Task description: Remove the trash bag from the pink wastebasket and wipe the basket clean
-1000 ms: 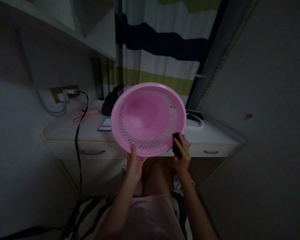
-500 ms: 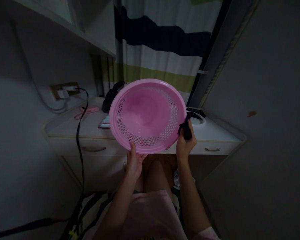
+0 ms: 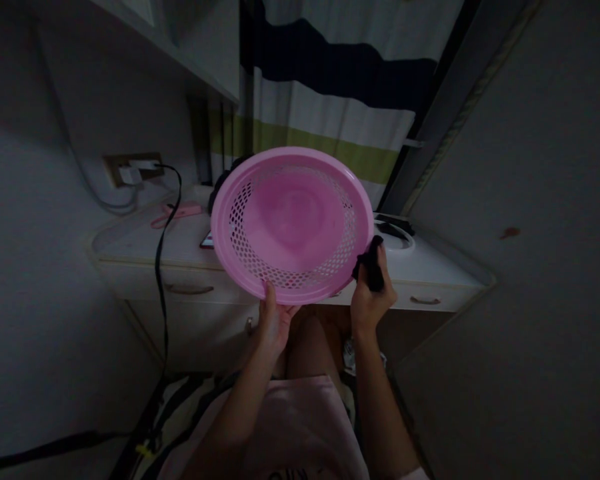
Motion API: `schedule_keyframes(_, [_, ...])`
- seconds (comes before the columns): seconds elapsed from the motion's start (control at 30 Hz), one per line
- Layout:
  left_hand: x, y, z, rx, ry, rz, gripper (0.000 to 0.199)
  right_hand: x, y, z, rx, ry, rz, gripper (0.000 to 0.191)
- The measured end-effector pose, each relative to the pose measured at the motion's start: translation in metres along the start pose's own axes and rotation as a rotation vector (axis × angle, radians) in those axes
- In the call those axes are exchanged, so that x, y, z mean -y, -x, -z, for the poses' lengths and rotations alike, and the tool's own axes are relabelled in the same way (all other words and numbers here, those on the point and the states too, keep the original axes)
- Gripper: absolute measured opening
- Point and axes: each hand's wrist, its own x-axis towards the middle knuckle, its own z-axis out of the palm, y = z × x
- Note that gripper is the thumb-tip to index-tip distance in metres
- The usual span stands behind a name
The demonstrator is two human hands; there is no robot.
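Note:
A round pink plastic basket (image 3: 295,207) with perforated sides is held up in front of the desk, its inside tilted toward me. My left hand (image 3: 276,323) grips its lower rim, thumb over the edge and fingers underneath. At the basket's lower right edge, my right hand (image 3: 373,293) is closed around a bunched black cloth (image 3: 373,263). The cloth is against or very near the rim; I cannot tell whether it touches. Part of the desk top is hidden behind the basket.
The white desk (image 3: 445,270) has drawers below. On it lie a pink strap-like item (image 3: 180,211), a white loop (image 3: 405,243) with something dark, and a partly hidden black object. A black cable (image 3: 159,267) hangs from the wall socket (image 3: 133,168) at left. A striped curtain (image 3: 330,113) hangs behind.
The basket has shifted slightly left and tilted a little more toward me. My right hand with the black cloth has dropped slightly along the rim. The view has also moved a little.

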Motion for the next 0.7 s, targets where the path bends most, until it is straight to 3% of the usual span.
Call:
schedule_keyframes(0.13, [0.005, 0.001, -0.002, 0.016, 0.003, -0.006, 0.05, -0.003, -0.043, -0.002, 0.02, -0.009, 0.114, 0.042])
schedule_keyframes(0.23, [0.007, 0.001, -0.004, 0.016, 0.025, 0.007, 0.049, -0.007, -0.046, 0.0, 0.029, 0.026, 0.123, 0.041])
schedule_keyframes(0.33, [0.008, -0.001, -0.007, 0.012, 0.028, 0.021, 0.05, -0.013, -0.021, 0.006, 0.005, 0.066, 0.058, 0.041])
schedule_keyframes(0.53, [0.012, -0.003, -0.011, 0.042, -0.001, 0.002, 0.052, -0.025, 0.058, 0.016, 0.058, 0.038, -0.202, 0.043])
schedule_keyframes(0.7, [0.012, -0.004, -0.012, 0.154, 0.058, -0.016, 0.059, -0.019, 0.087, 0.014, 0.186, 0.029, -0.097, 0.045])
